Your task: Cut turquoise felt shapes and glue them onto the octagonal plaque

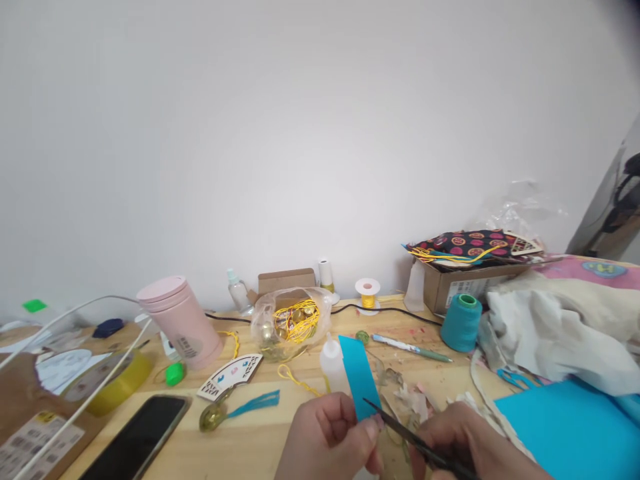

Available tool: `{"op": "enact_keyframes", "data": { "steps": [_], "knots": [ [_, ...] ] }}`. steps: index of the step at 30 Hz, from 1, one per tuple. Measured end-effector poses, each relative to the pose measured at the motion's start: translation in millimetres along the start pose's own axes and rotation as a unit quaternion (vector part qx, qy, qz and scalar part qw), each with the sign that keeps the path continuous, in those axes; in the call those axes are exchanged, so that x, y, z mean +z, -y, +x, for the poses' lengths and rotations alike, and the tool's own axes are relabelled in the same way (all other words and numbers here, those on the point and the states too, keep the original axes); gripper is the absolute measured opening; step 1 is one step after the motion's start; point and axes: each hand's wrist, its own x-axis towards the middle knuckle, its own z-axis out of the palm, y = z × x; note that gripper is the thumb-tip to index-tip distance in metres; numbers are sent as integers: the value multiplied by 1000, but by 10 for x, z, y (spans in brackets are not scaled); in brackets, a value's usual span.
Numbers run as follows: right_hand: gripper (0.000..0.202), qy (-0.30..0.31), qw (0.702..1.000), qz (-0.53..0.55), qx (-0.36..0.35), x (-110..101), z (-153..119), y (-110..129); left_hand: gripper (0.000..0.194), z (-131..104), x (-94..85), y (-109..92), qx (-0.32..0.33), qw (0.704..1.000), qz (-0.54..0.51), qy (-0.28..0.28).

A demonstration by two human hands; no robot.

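A narrow blue strip stands upright in my left hand, its lower end pinched between thumb and fingers. My right hand is closed around a dark, pointed tool that looks like scissors; its tip lies over the lower part of the strip, close to my left fingertips. The tool's handles are mostly hidden by my fingers. Just behind the strip stands a white bottle. Beige and pinkish scraps lie on the table between and behind my hands.
At left are a phone, pink cup, yellow tape roll and fan-shaped piece. A bag of yellow cords sits mid-back. At right are a teal thread cone, cardboard box, white cloth and blue sheet.
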Motion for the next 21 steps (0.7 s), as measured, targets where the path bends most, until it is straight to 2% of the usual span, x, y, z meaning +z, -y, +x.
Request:
{"op": "enact_keyframes", "data": {
  "steps": [6, 11, 17, 21],
  "knots": [
    [54, 23, 1000, 2, 5, 3, -7, 5, 17, 3, -33, -8, -11, 1000, 6, 15],
    [49, -8, 1000, -7, 18, -11, -60, 12, 12, 18, -81, -7, -13, 998, 39, 43],
    [49, 9, 999, -35, 19, -18, -48, 71, 12, 72, -138, 25, -30, 993, 92, 61],
    [50, -30, 997, -62, 19, -23, -61, 46, 13, 97, -163, 25, -34, 988, 130, 80]
  ]
}}
